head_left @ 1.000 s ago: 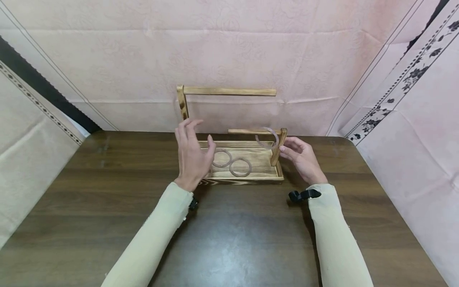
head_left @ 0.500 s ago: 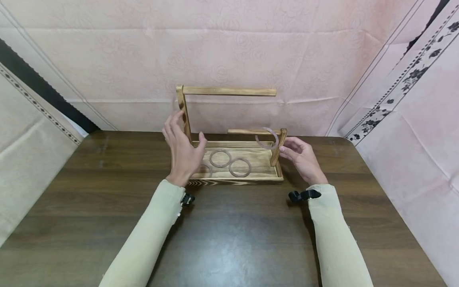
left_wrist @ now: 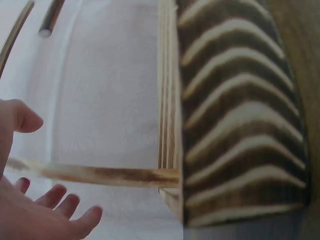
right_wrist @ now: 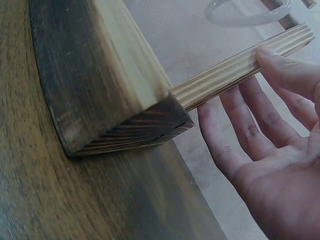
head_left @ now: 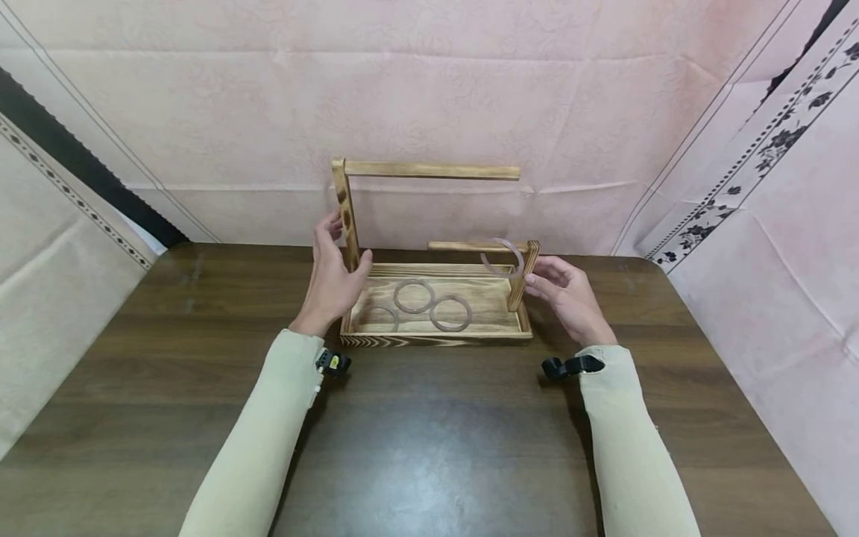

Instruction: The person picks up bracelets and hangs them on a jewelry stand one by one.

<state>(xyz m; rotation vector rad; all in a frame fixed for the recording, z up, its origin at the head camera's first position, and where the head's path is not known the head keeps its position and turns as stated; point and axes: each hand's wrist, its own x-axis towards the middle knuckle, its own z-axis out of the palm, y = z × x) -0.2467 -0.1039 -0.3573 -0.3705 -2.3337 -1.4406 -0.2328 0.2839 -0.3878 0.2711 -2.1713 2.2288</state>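
Observation:
A wooden jewelry stand has a shallow tray (head_left: pixel 436 339), a tall left post (head_left: pixel 347 212) with an upper bar (head_left: pixel 429 170), and a short right post (head_left: pixel 523 280) with a lower bar (head_left: pixel 463 246). One pale translucent bangle (head_left: pixel 519 257) hangs on the lower bar. Inside the tray lie a bangle (head_left: pixel 413 281), a second bangle (head_left: pixel 450 330) and a third bangle (head_left: pixel 396 319). My left hand (head_left: pixel 332 283) is spread around the left post, fingers behind and thumb in front. My right hand (right_wrist: pixel 280 165) pinches the right post between thumb and fingers.
The stand sits near the far edge of a brown wooden table (head_left: pixel 429 432). Behind it hangs a pale pink cloth (head_left: pixel 429 97). Another cloth with a dark floral border (head_left: pixel 772 164) hangs at the right. Black wrist cameras (head_left: pixel 570 365) are strapped to both sleeves.
My left hand has moved left and down, from over the tray's left part to the left post, uncovering the tray's left end and the third bangle. My right hand has stayed at its post.

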